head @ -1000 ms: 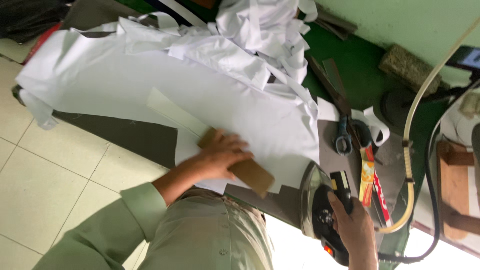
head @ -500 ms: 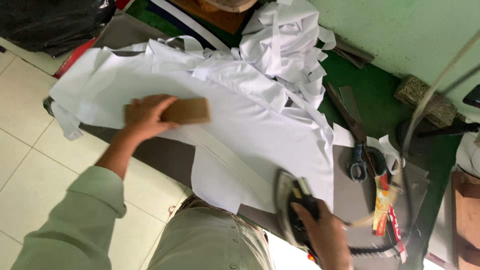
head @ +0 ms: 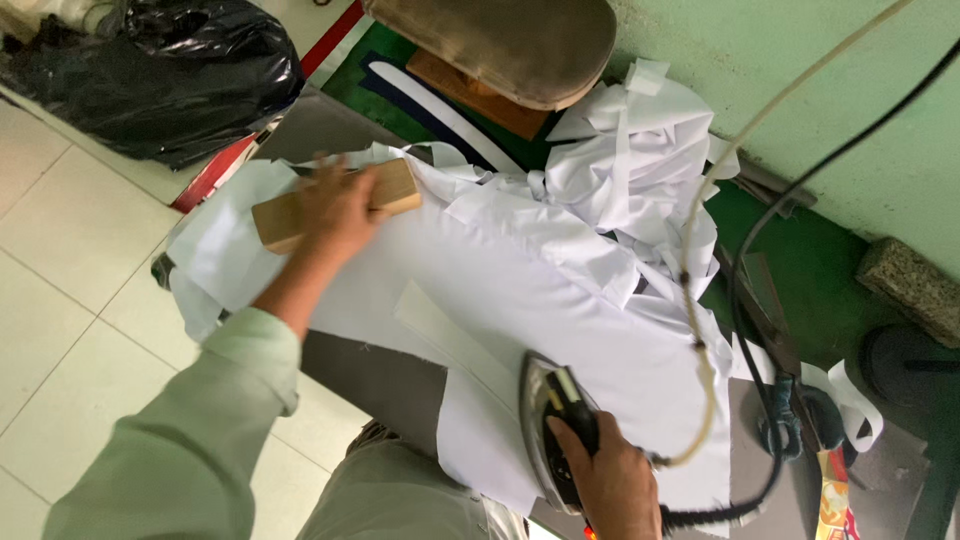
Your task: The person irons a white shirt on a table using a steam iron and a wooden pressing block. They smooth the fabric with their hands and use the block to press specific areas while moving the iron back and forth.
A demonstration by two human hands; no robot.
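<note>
The wooden block (head: 335, 205), clasped flat under the left hand (head: 340, 212), has been carried further up the white cloth (head: 520, 290), while the iron (head: 556, 425), gripped by the closed right hand (head: 610, 480), is brought onto the cloth.

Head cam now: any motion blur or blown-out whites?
Head view: left hand on the wooden block is smeared by motion blur; white fabric is bright, folds faint; right hand on the iron is sharper; soft, even light.

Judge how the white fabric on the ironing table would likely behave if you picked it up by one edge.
The white fabric would probably flop and drape, since it hangs over the table edge. It looks thin and light. Loose cut strips piled on it might slide off.
</note>
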